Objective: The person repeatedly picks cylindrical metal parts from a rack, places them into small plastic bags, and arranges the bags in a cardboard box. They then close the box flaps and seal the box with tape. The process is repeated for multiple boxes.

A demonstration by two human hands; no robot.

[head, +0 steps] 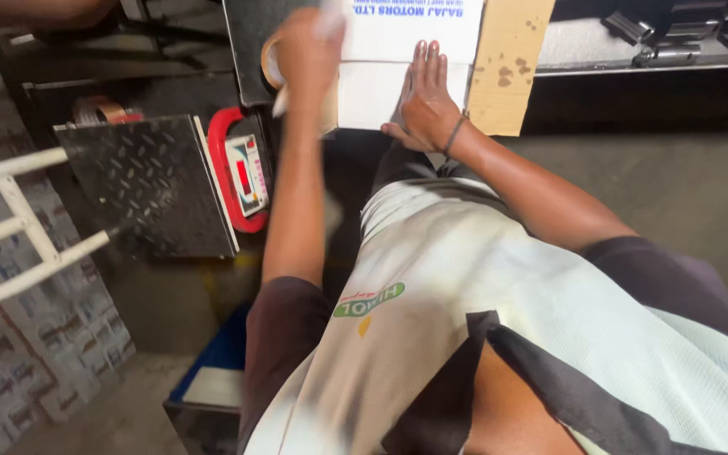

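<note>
A white printed cardboard carton (398, 50) lies at the top of the view on a dark table (250, 42), its long axis running left to right, with a plain brown cardboard flap (507, 59) beside it. A steel checker-plate weighing scale (149, 185) with a red-rimmed display stands to the left. The right hand (427, 101) presses flat and open on the carton, fingers pointing away. The left hand (305, 55), blurred, is closed around a roll of brown packing tape (271, 61) at the carton's left edge.
</note>
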